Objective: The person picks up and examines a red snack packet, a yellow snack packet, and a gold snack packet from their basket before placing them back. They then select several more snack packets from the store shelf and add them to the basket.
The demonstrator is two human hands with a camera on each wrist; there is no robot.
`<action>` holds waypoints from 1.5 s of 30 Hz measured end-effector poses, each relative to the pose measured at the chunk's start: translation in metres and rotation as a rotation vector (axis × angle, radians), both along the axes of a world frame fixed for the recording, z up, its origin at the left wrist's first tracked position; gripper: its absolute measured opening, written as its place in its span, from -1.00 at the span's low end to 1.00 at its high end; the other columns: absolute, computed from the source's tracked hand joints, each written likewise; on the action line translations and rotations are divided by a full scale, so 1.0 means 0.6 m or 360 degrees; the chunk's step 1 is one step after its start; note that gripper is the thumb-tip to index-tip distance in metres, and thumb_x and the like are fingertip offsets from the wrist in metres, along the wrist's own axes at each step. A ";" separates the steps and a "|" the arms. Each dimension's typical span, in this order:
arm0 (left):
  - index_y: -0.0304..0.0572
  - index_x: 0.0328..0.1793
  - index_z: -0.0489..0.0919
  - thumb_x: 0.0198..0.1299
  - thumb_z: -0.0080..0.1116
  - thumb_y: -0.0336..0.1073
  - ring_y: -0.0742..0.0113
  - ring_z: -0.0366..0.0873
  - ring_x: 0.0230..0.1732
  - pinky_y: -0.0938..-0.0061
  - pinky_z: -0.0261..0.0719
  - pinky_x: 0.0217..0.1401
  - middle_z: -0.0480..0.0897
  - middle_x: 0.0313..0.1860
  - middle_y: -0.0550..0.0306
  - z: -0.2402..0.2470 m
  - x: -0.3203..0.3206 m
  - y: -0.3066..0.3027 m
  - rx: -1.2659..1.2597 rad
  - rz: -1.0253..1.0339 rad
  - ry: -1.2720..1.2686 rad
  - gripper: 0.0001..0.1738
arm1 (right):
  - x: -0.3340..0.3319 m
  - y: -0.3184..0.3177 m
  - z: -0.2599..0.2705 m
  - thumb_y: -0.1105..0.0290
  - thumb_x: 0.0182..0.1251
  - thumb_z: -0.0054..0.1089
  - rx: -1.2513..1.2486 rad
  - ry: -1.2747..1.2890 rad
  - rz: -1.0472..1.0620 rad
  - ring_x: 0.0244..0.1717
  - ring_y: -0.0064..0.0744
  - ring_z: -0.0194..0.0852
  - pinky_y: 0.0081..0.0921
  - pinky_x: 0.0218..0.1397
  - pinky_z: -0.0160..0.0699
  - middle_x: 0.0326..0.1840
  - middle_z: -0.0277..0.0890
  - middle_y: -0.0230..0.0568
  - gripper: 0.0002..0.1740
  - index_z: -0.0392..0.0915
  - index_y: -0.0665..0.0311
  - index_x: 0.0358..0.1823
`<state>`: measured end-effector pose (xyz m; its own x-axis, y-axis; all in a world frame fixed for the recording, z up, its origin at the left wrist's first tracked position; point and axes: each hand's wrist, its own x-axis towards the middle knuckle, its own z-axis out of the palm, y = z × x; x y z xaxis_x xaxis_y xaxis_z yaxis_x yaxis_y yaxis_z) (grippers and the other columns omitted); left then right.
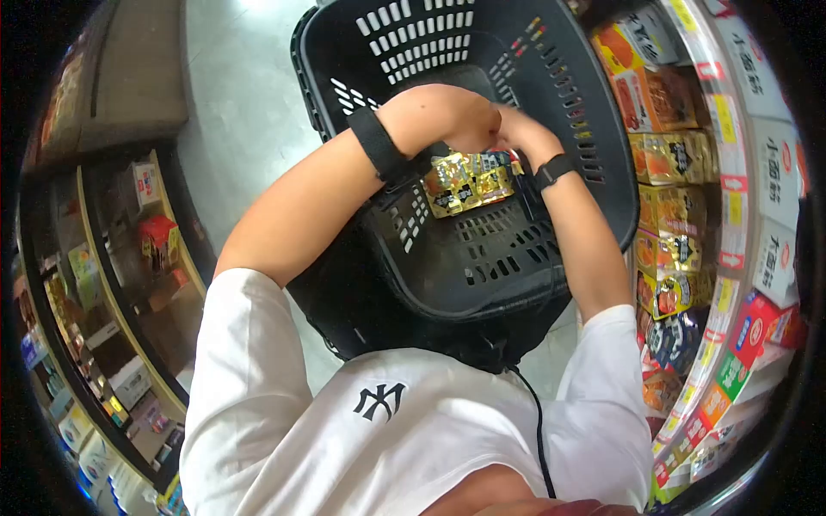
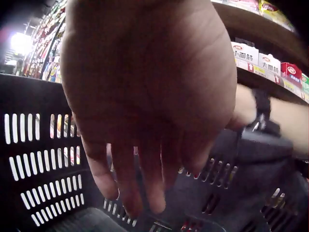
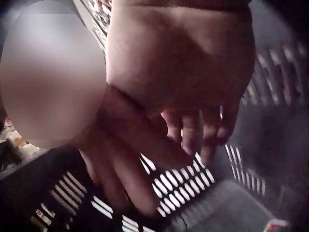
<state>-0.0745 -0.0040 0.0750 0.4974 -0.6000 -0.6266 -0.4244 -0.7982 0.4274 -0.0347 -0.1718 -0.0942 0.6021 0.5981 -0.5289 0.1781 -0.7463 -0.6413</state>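
In the head view my left hand and right hand meet above the black basket, the left overlapping the right. Gold-coloured packets lie in the basket below them. The left wrist view has my left hand with its fingers hanging down, loosely extended, and nothing visible in them. Seen from the right wrist, my right hand also hangs with relaxed fingers, holding nothing visible, while the left hand's fingers cross beside it. Whether the hands touch is hard to tell.
A shelf with packaged snacks and white boxes runs along the right of the basket. Another shelf with small goods stands on the left. Grey floor shows between it and the basket.
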 end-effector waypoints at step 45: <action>-0.27 -0.02 0.67 0.44 -0.01 -0.20 -0.04 0.61 -0.24 0.23 0.57 -0.14 0.67 -0.24 -0.06 0.421 -0.151 -0.022 -0.3172 0.0351 -0.1127 -0.68 | -0.109 0.108 0.111 -0.07 0.41 0.16 -0.0477 0.0105 0.0668 0.23 0.23 0.62 -0.02 0.31 0.59 0.18 0.66 0.26 -0.33 0.64 0.42 0.22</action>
<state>-0.1650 -0.0173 0.3278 0.4419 0.0300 0.8966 -0.8403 0.3638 0.4020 -0.0999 -0.1070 -0.0275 0.3026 0.5972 -0.7428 0.4679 -0.7721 -0.4300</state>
